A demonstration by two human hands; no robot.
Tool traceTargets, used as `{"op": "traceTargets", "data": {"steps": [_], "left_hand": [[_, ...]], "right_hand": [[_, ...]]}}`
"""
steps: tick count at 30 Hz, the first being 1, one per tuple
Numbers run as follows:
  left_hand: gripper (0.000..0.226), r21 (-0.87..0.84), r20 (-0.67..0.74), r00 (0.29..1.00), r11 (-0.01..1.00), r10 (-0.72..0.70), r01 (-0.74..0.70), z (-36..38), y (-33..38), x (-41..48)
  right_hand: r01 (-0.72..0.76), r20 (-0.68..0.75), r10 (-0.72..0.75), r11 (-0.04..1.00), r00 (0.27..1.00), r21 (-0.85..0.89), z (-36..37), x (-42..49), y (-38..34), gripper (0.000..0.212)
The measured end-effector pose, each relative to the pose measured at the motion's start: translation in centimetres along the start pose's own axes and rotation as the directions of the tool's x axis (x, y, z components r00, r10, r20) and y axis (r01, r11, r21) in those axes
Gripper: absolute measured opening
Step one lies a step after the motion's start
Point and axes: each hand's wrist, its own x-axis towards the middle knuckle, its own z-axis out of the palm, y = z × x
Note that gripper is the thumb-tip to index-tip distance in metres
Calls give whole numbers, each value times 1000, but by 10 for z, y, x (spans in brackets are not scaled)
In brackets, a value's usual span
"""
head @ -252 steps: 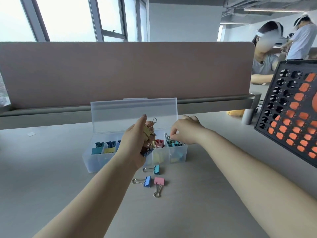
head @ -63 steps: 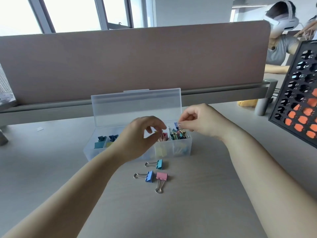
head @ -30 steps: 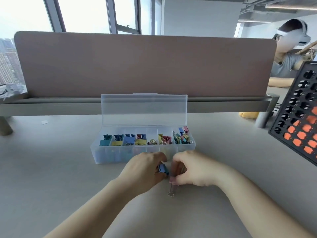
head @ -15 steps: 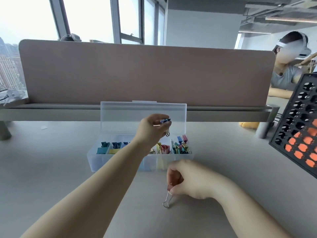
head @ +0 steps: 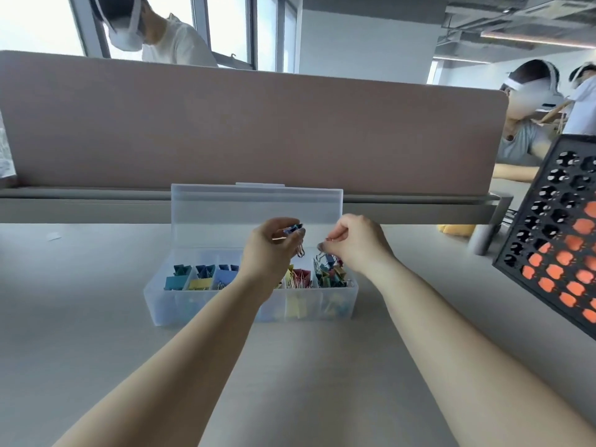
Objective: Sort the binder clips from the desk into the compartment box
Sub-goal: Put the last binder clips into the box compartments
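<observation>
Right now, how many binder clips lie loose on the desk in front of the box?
0. The desk shows none; the left hand holds blue clips above the box. Forearms may hide some.

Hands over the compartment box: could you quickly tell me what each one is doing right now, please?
Left hand: closed, pinching blue binder clips.
Right hand: fingers pinched over the rightmost compartment; what it holds cannot be told.

Open-plan office, desk, fabric divider panel, large windows
</observation>
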Motion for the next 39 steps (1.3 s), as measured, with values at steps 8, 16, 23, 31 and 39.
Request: {"op": "traceTargets", "data": {"steps": [8, 16, 23, 31, 39], "left_hand": [[18, 17, -12, 1000, 1000, -8, 8, 1, -1, 1], [23, 55, -5, 1000, 998, 18, -18, 1, -3, 1], [25, 63, 2, 1000, 998, 27, -27, 1, -3, 1], [23, 77, 51, 998, 997, 28, -32, 1, -3, 0], [19, -17, 345, 934, 995, 95, -95, -4, 5, -7]], "right_hand": [[-6, 1, 6, 999, 1000, 43, -1, -2, -6, 22], [3, 113, 10, 993, 994, -114, 6, -5, -6, 20], [51, 186, -10, 974, 982, -219, 13, -2, 4, 13], [82, 22, -79, 978, 997, -190, 19, -6, 16, 12], [3, 117, -75, 851, 990, 525, -8, -28, 11, 25]]}}
